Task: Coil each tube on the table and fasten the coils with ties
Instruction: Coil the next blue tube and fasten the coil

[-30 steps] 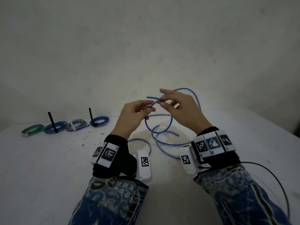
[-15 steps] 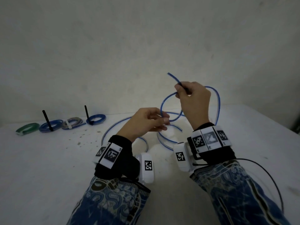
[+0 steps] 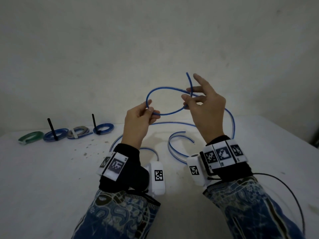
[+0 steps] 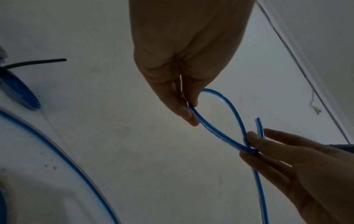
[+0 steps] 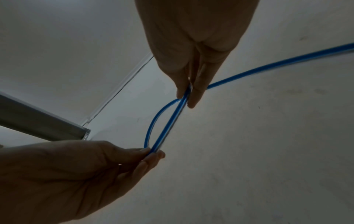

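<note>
A thin blue tube (image 3: 165,87) forms one loop in the air above the white table (image 3: 43,178). My left hand (image 3: 149,110) pinches the loop's left side (image 4: 195,112). My right hand (image 3: 189,98) pinches the crossing where the loop closes (image 5: 186,95), index finger raised, with the free end (image 3: 188,78) sticking up. The rest of the blue tube (image 3: 231,121) trails down behind my right wrist and lies in loose curves (image 3: 172,149) on the table.
Several finished coils lie in a row at the table's far left: a green coil (image 3: 30,137), a blue coil (image 3: 56,134) with an upright black tie, a grey coil (image 3: 78,132) and another blue coil (image 3: 103,128) with a black tie. A black cable (image 3: 283,183) runs from my right wrist.
A loop has been formed and widened: my left hand rose and moved left along the tube, my right hand now pinches the crossing with the free end upright.
</note>
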